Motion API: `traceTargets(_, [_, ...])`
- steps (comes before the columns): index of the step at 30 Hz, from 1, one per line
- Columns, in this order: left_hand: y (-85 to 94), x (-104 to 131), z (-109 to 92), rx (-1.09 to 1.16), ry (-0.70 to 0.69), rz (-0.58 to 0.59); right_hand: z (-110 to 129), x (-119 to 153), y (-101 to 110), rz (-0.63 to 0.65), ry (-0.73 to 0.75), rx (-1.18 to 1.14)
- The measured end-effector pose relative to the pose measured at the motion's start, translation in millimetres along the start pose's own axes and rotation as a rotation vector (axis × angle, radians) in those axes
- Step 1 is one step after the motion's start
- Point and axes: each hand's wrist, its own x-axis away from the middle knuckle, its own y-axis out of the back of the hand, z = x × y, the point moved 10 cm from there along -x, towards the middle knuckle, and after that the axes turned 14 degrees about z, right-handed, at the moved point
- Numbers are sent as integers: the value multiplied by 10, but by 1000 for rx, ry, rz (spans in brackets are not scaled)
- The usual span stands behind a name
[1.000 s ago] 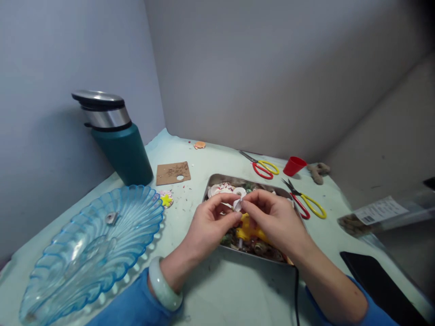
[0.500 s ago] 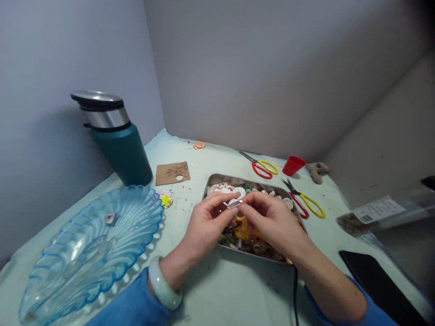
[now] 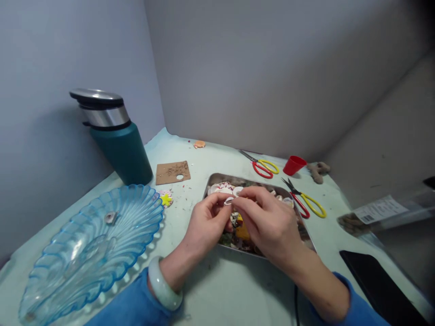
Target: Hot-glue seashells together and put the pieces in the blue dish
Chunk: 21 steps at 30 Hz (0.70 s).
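Over the metal tray (image 3: 210, 181), my left hand (image 3: 207, 222) pinches a small white piece (image 3: 229, 200) between thumb and fingers. The fingertips of my right hand (image 3: 268, 222) are closed on the same piece from the right side. What the piece is cannot be made out. Beneath both hands the tray holds white round items, shell-like bits and a yellow object (image 3: 242, 232), partly hidden by my fingers.
Left: blue shell-shaped dish (image 3: 136, 226), teal bottle (image 3: 124, 154), brown card (image 3: 166, 173), yellow star piece (image 3: 166, 199). Right: two pairs of scissors (image 3: 267, 166) (image 3: 307, 201), red cup (image 3: 293, 165), ginger-like lump (image 3: 318, 171), labelled bag (image 3: 380, 210), black flat object (image 3: 380, 285).
My right hand has shifted left and rolled over, its fingers now covering more of the tray. The small white piece has moved slightly left and up.
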Motion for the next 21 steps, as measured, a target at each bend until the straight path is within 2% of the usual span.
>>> traceTargets(3, [-36, -5, -11, -22, -3, 34, 8, 3, -7, -10, 3, 64])
traceTargets(6, [-63, -10, -5, -54, 0, 60, -53, 3, -30, 13, -25, -15])
traceTargets(9, [-78, -5, 3, -29, 3, 72, -253, 4, -84, 51, -147, -324])
traceTargets(12, [-93, 4, -38, -18, -27, 81, -503, 44, -280, 141, -364, -736])
traceTargets(15, [-94, 6, -53, -45, -35, 80, -603, 95, -456, 210, -515, -1016])
traceTargets(17, [-90, 2, -42, -53, -35, 80, -604, 102, -503, 228, -546, -1109])
traceTargets(21, [-83, -5, -22, -59, -37, 84, -597, 106, -500, 212, -565, -1148])
